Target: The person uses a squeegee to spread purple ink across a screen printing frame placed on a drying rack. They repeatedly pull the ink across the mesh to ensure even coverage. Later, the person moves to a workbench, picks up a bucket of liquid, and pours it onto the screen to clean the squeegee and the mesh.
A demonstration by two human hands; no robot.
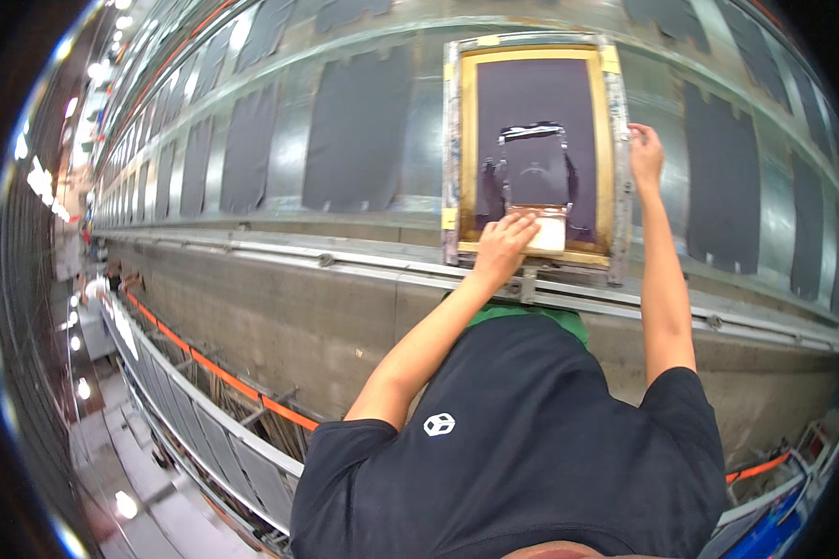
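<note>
A screen printing frame (452, 140) with yellow taped borders and dark purple mesh (531, 93) lies on the long table. Glossy dark ink (535, 140) outlines a rectangle on the mesh. My left hand (508, 242) grips a pale squeegee (548, 233) at the screen's near end, fingers over its top. My right hand (645, 154) is at the frame's right side, fingers curled on the rail.
Dark fabric panels (354, 130) lie in rows along the shiny table (429, 140). A metal rail (364, 259) runs along its near edge. Behind me are an orange strip (191, 352) and railing (205, 429). A person (98, 289) is far off at left.
</note>
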